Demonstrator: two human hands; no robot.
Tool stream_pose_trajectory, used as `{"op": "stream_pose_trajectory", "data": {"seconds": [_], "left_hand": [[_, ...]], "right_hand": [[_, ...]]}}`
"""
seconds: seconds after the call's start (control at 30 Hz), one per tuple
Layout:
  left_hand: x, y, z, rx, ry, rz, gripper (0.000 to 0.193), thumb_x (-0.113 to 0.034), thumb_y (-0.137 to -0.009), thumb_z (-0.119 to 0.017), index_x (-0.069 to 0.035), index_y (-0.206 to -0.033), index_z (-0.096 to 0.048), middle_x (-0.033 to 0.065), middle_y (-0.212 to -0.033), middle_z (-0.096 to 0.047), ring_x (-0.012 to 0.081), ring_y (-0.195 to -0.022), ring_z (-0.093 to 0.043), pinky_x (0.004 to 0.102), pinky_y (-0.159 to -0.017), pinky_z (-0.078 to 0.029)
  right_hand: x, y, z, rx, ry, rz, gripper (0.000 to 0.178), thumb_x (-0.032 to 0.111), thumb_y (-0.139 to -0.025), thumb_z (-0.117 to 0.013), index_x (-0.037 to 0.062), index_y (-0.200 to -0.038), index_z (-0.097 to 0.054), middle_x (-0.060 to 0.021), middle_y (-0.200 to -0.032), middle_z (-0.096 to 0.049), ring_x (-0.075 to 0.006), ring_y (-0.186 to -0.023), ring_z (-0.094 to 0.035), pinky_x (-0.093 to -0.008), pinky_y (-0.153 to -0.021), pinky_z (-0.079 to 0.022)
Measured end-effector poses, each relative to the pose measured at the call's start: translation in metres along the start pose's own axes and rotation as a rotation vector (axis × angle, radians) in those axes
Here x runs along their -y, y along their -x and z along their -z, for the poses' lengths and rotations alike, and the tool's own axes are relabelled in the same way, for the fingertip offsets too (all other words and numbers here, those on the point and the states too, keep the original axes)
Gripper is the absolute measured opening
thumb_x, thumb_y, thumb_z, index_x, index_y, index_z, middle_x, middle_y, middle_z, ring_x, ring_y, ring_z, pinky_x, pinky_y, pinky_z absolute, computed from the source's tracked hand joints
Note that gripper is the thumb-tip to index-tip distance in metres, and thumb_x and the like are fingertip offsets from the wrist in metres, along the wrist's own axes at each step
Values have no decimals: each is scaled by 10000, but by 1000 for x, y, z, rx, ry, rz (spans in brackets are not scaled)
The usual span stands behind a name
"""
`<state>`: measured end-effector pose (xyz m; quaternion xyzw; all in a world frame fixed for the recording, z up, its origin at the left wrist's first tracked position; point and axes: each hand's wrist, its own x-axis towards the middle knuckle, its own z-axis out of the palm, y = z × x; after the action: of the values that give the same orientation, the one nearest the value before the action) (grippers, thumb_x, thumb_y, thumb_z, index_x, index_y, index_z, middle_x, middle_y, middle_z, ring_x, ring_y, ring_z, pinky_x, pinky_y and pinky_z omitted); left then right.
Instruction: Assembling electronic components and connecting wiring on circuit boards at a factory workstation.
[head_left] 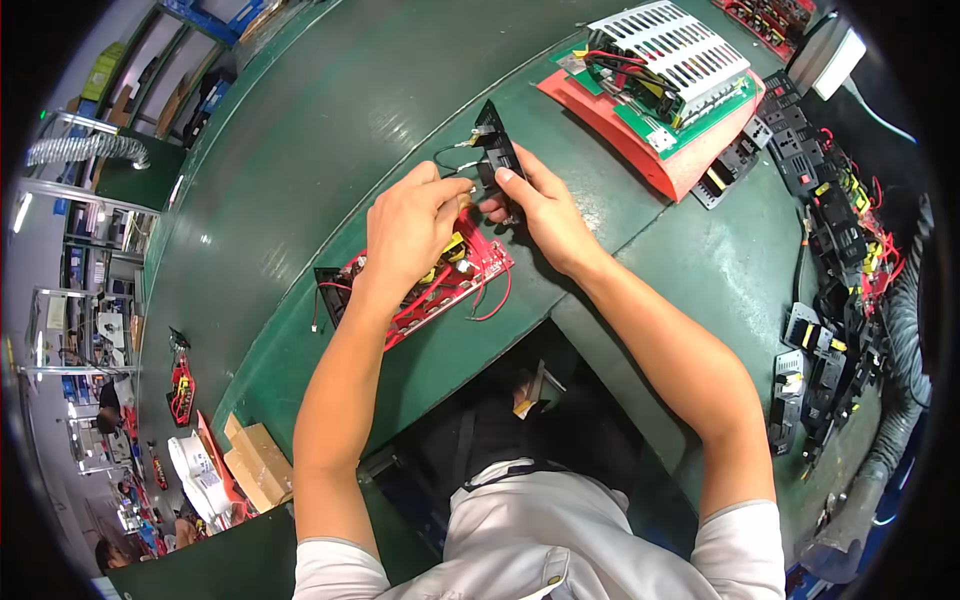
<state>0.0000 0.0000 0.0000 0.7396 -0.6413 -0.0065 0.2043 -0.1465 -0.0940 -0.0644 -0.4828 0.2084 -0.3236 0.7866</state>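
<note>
Right hand (543,212): closed on black panel (496,150)
Left hand (408,222): fingers curled, hold cannot be told
Red board (447,300): on desk (330,130)

Two bare hands work at a black panel above a red circuit board.
The right hand (545,212) grips the black panel (497,150) upright, while the left hand (408,222) brings its fingertips together near the panel's wires; what they pinch is unclear. Below, the red circuit board (437,306) lies on the green bench (330,110). Beyond, a slotted metal cover (680,50) tops a green board (660,140) on orange-red foam (600,135); more black panels (835,230) line the right.
</note>
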Motion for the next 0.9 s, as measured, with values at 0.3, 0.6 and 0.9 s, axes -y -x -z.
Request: {"op": "stream_pose_trajectory", "data": {"seconds": [0.3,0.6,0.9], "left_hand": [[-2,-3,-2,73,129,69,190,-153,-894,-666,-107,-1057,-754,84,-800,-554,271,-736,-602,397,-663,-457],[3,-4,-4,76,192,76,206,-110,-887,-654,-98,-1066,-755,90,-786,-549,255,-721,-593,385,-673,-456],[2,-5,-4,52,180,77,188,-116,-867,-687,-95,-1042,-753,92,-773,-545,254,-701,-585,386,-664,-455]], "right_hand": [[-1,1,1,21,38,62,499,227,-1048,-511,56,-1504,-403,-39,-1074,-625,-111,-893,-622,-265,-786,-515],[-2,0,2,6,26,78,486,213,-1046,-519,45,-1491,-420,-43,-1073,-628,-118,-887,-622,-267,-771,-510],[-2,-1,3,17,19,59,493,225,-1045,-524,55,-1495,-418,-39,-1066,-622,-116,-886,-618,-260,-765,-505]]}}
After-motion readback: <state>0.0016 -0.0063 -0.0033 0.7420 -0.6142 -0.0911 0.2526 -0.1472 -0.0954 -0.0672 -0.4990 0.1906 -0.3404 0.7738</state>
